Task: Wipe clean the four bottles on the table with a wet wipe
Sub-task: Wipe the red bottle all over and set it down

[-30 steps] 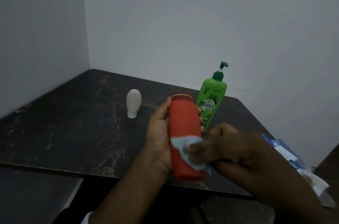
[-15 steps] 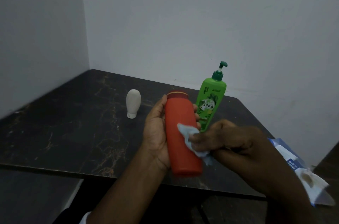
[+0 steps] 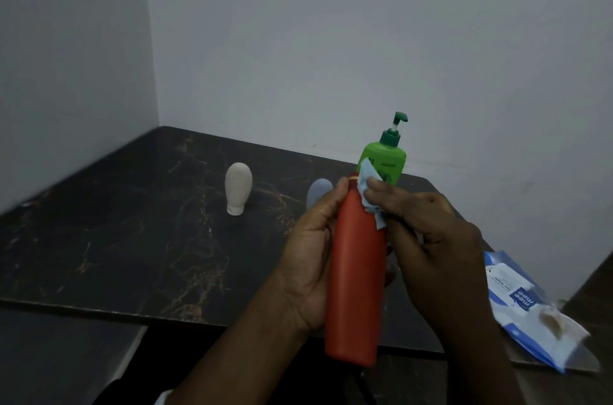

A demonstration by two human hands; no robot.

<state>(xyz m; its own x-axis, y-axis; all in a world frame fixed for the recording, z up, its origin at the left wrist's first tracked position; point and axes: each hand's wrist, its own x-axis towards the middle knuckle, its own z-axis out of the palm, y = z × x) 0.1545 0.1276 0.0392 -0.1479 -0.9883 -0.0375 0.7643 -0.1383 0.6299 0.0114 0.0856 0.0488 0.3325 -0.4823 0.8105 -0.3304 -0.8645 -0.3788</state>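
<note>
Dark marbled worktop [image 3: 132, 238]. Tall orange-red bottle [image 3: 355, 272], plain body with a gold band at the cap, held over the near edge, slightly tilted. Left hand [image 3: 308, 255]: fingers wrapped round the body. Right hand [image 3: 431, 238]: fingers pinch crumpled pale-blue wet wipe [image 3: 368, 192] against the bottle's top.

Two forearms [image 3: 232, 355] bare from wrist to elbow. Left hand [image 3: 311, 258] and right hand [image 3: 434, 238] likewise bare, fingers [image 3: 384, 189] uncovered, knuckles showing on the back of the right. Below the near edge of the surface [image 3: 99, 238], beside the left elbow, a small patch of white cloth [image 3: 161, 398]. Farther left below that same edge, a dark garment [image 3: 111, 393], too dim to tell cut or fabric
</note>
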